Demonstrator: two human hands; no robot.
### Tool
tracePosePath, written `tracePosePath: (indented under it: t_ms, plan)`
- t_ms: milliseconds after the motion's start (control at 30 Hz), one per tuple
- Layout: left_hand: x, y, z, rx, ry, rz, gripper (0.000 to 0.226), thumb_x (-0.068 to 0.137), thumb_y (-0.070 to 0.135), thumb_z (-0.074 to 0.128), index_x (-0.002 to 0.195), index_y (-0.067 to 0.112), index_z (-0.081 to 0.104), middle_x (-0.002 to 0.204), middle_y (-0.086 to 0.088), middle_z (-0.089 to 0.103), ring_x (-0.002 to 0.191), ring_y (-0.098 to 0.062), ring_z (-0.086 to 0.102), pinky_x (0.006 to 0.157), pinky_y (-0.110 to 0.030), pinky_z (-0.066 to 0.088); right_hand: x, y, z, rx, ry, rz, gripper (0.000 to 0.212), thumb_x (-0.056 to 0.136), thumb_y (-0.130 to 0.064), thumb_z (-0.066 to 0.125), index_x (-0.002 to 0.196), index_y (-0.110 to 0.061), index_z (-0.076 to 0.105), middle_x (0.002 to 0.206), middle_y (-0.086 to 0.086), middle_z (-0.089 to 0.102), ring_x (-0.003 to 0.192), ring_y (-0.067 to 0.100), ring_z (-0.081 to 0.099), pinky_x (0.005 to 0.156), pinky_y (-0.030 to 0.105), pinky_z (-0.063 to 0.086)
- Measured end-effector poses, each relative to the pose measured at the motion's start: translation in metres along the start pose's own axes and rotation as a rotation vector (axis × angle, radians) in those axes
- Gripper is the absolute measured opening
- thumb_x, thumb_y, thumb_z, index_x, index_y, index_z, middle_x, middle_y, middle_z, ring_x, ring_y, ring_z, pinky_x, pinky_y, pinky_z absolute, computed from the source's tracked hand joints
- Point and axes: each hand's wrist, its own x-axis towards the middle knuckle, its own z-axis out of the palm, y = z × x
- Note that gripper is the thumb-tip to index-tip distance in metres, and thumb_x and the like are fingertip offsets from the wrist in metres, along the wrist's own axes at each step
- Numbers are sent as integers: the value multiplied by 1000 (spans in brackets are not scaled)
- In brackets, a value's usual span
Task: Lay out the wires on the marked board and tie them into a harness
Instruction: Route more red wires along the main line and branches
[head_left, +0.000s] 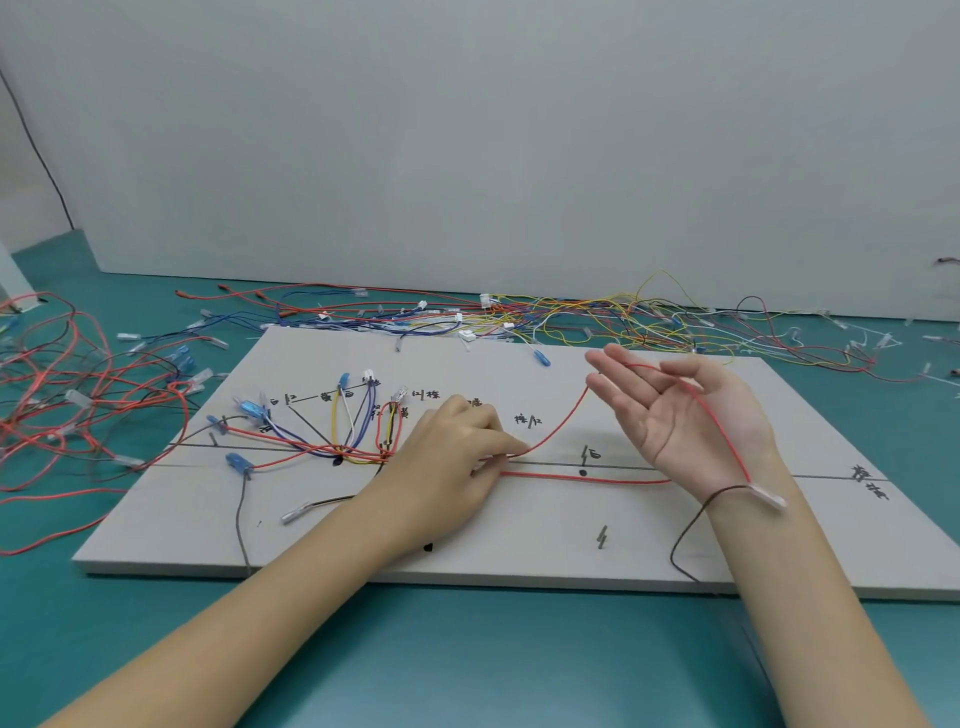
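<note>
Red insulated wire (558, 426) runs across grey marked board (519, 545) at frame centre. Left hand (457, 457) presses down, fingers pinching wire on black line. Right hand (691, 415) lifted palm-up, fingers spread wide, wire draped over them. Loose coloured wire tangle (571, 312) lies on teal worktop (467, 649) behind board.
</note>
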Motion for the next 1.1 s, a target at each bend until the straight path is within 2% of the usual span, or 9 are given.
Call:
tracePosePath:
  t_ms: [233, 333, 433, 533, 600, 733, 867, 933, 1100]
  plan:
    - [-1, 10, 6, 16, -35, 13, 27, 98, 22, 53, 120, 30, 69, 97, 6, 56, 94, -17, 48, 84, -35, 36, 3, -1, -4, -121, -8, 17, 54, 77, -18, 40, 123, 5, 57, 124, 18, 65, 104, 38, 67, 65, 34, 62]
    - [-3, 12, 8, 103, -18, 6, 26, 99, 27, 51, 115, 36, 69, 96, 9, 54, 96, -15, 47, 86, -34, 26, 2, 1, -3, 12, -63, 37, 53, 73, -4, 44, 122, 10, 59, 125, 19, 64, 106, 40, 66, 77, 36, 60]
    - [-2, 12, 7, 98, -75, 1, 29, 100, 25, 47, 119, 35, 67, 98, 8, 51, 98, -17, 47, 84, -34, 29, 4, 5, -2, -42, -20, 1, 46, 79, 1, 47, 124, 8, 53, 123, 19, 65, 103, 36, 68, 77, 30, 60]
    - [-3, 13, 7, 124, -102, -1, 33, 102, 25, 42, 123, 37, 64, 102, 10, 50, 99, -15, 47, 88, -36, 28, 6, 7, -2, -292, 112, -61, 27, 95, -15, 50, 114, 1, 60, 108, 13, 73, 88, 23, 74, 62, 22, 59]
    - [-3, 15, 8, 150, -112, 2, 35, 102, 27, 39, 127, 39, 61, 105, 10, 50, 100, -15, 45, 91, -37, 26, 7, 5, -4, -482, 252, -104, 29, 102, -24, 43, 103, -6, 65, 84, 5, 76, 65, 12, 72, 51, 18, 55]
    - [-4, 17, 10, 166, -140, -9, 36, 102, 35, 35, 133, 39, 53, 110, 9, 47, 104, -16, 42, 95, -38, 27, 9, 1, -13, -477, 390, -122, 29, 103, -24, 42, 94, -9, 66, 59, -5, 68, 41, 3, 57, 39, 14, 46]
    - [-6, 19, 11, 184, -163, -16, 39, 98, 47, 35, 135, 41, 49, 111, 11, 41, 108, -14, 36, 99, -37, 21, 11, 0, -17, -282, 475, -271, 13, 98, -14, 53, 94, -7, 64, 61, -3, 68, 43, 2, 58, 43, 11, 47]
    - [-6, 21, 12, 199, -176, -13, 44, 96, 54, 35, 137, 42, 47, 111, 13, 38, 109, -12, 32, 99, -35, 16, 9, -3, -19, -160, 533, -355, 8, 96, -10, 57, 91, -6, 62, 72, 3, 66, 45, 4, 60, 46, 12, 49]
    - [-6, 28, 15, 183, -218, -6, 49, 95, 58, 34, 140, 40, 41, 114, 12, 36, 108, -12, 31, 102, -36, 16, 8, -8, -28, -40, 668, -457, 19, 99, -10, 48, 84, -1, 54, 87, 16, 63, 74, 24, 66, 53, 23, 57]
